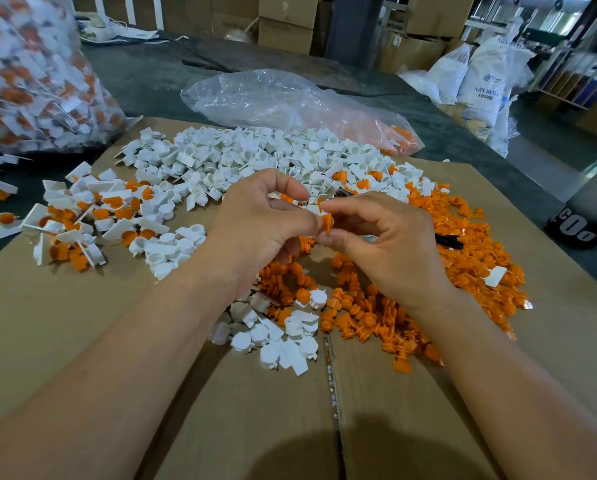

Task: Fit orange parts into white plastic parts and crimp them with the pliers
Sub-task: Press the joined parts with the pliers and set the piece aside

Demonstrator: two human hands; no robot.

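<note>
My hands met at the centre of the frame, above the cardboard [82,323]. My left hand [255,220] was curled, its thumb and fingertips pinching a white part [312,209]. My right hand [387,244] was curled too and pinched an orange part [327,223] between thumb and forefinger, held right against the white one. Whether it was already seated I could not tell, since my fingers covered the joint.

The loose white parts [255,157] lay heaped just above my hands, and the loose orange parts [470,258] spread to the right and below them. Fitted pieces [82,220] were scattered at the left. A black handle [449,241], possibly the pliers, lay among the orange heap right of my right hand. A clear plastic bag [290,98] lay at upper centre, and a full bag of mixed pieces [30,74] filled the upper left.
</note>
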